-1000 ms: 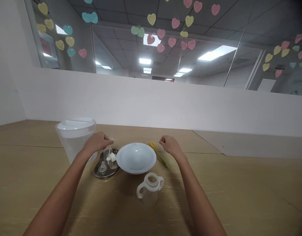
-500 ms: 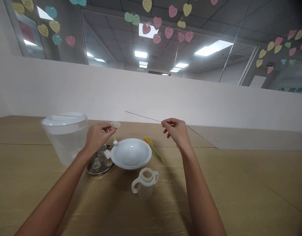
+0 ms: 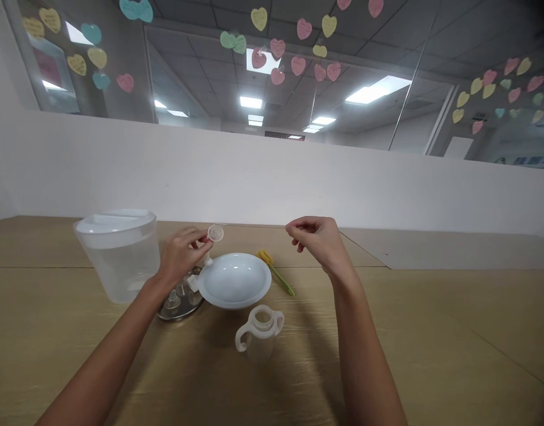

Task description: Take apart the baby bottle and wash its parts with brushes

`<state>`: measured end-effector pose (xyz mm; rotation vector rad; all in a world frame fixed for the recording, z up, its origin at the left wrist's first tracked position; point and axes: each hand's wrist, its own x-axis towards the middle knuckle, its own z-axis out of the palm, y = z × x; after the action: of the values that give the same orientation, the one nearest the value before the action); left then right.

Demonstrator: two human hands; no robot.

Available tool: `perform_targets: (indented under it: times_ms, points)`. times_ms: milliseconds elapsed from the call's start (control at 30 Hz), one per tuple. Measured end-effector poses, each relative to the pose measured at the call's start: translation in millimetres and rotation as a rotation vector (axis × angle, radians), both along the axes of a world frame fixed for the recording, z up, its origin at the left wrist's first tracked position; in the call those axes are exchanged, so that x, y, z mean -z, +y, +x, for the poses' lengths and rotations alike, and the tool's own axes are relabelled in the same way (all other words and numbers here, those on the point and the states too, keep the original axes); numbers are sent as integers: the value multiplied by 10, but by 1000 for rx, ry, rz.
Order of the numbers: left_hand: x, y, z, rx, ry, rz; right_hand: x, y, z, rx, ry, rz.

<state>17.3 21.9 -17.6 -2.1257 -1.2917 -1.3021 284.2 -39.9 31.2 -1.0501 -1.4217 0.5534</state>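
My left hand (image 3: 183, 254) pinches a small translucent round bottle insert (image 3: 216, 233), its face turned toward me. A white ball-shaped end (image 3: 209, 260) hangs below those fingers, by the bowl's rim. My right hand (image 3: 314, 236) is raised to the right with thumb and fingertips pinched together. The thin dark wire seen there earlier hardly shows against the table's back edge. Between and below my hands sits a white bowl (image 3: 234, 281). Nearer to me stands a clear bottle (image 3: 259, 346) with a white two-handled collar, its mouth uncovered.
A metal tray (image 3: 178, 315) left of the bowl carries a clear teat (image 3: 172, 302) and other small bottle parts. Behind it stands a large clear water container (image 3: 121, 266). A yellow-headed brush (image 3: 278, 277) with a green handle lies right of the bowl. A white wall (image 3: 254, 177) rises behind the table.
The round insert has tipped to face me and shifted slightly right with my left hand. The wire from my right hand, plain before against the wall, is now hard to see.
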Motion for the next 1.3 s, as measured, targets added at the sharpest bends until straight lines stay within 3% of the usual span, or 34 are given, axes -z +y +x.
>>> perform_targets:
  times_ms: [333,833,1000,1300]
  points:
    - [-2,35,-33,3,62,-13,-120,-293,61,59,-62,33]
    - [-47,-76,45,43,153,43,-99,-408,-245,165,-243,187]
    - [-39,-181,136,146,227,51,-76,-401,-345,124,-185,201]
    - [-50,-284,275,266,85,-114,-59,-328,-366,88,26,220]
